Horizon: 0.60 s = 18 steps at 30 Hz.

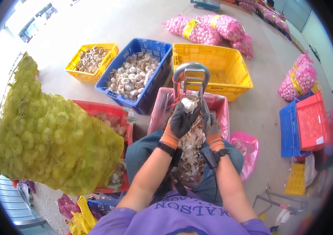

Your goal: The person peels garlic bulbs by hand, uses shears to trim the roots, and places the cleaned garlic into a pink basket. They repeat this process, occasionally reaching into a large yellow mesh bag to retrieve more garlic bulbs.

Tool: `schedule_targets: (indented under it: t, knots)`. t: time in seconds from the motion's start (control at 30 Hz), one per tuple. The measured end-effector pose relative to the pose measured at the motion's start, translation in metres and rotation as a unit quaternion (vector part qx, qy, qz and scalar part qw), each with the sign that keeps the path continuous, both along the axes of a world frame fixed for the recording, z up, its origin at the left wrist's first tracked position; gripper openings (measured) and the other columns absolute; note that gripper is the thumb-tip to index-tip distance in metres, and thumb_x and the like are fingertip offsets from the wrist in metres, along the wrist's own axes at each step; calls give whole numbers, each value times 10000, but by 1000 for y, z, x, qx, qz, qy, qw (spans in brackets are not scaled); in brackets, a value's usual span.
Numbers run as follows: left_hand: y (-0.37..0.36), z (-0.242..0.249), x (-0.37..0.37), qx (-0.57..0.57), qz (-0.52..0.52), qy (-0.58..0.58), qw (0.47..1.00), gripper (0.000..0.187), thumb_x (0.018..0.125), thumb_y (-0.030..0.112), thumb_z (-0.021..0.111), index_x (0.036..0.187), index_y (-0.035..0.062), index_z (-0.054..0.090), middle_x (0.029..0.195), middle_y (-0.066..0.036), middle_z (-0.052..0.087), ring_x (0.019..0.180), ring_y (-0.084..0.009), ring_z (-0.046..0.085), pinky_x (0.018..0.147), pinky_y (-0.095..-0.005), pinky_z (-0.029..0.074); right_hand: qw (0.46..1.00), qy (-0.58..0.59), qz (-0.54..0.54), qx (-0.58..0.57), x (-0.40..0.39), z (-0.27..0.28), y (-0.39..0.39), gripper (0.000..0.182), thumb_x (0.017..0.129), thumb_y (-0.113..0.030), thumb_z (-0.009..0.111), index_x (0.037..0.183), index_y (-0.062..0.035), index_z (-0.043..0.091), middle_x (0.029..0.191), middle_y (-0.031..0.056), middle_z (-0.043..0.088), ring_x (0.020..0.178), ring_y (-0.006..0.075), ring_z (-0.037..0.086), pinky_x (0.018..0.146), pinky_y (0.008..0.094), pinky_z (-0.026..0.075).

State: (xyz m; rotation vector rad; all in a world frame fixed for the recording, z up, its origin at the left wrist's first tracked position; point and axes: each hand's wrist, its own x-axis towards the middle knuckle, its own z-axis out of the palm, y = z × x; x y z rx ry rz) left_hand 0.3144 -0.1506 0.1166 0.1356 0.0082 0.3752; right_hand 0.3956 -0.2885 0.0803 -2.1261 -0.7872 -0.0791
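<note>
My left hand [181, 122], in a dark glove with an orange cuff, is closed around a white garlic bulb [190, 105]. The bulb sits right at a metal cutter with a grey curved frame [193, 66]. Beside it, my right hand [212, 129], gloved the same way, is wrapped round the cutter's grey lever [204, 106]; its fingertips are partly hidden. Under both hands, dry garlic skins and stalks [190, 150] fill a pink-lined crate [162, 102] between my knees.
Ahead stand a blue crate of garlic bulbs [143, 98], a small yellow crate of garlic [72, 69] and a large yellow crate [237, 84]. A green net sack of garlic [56, 137] rests over a red crate [126, 117] at left. Pink net sacks [201, 33] lie farther back.
</note>
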Motion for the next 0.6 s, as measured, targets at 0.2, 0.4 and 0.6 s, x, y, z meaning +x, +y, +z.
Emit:
schedule_targets:
  t: [0.2, 0.4, 0.6]
  knots:
    - [3, -4, -1, -11, -10, 13, 1000, 357, 895, 219, 542, 1211, 80, 452, 1239, -84, 482, 1152, -226, 469, 1012, -415, 392, 974, 219, 62, -3, -14, 54, -24, 365, 938, -303, 360, 1145, -36, 499, 906, 240, 599, 814, 437, 563, 690, 462, 454]
    - [-2, 8, -4, 6, 15, 44, 999, 291, 913, 219, 508, 1165, 77, 489, 1178, -95, 533, 1102, -238, 513, 994, -400, 414, 978, 186, 54, -83, -5, 53, -35, 343, 930, -219, 421, 1224, -48, 468, 845, 89, 615, 680, 169, 577, 622, 298, 477]
    - [0, 0, 0, 9, 12, 50, 999, 297, 897, 229, 534, 1148, 80, 481, 1157, -93, 525, 1103, -238, 506, 978, -404, 438, 983, 147, 35, -106, -17, 88, -29, 347, 941, -306, 367, 1147, -61, 501, 939, 244, 599, 847, 418, 583, 720, 462, 469]
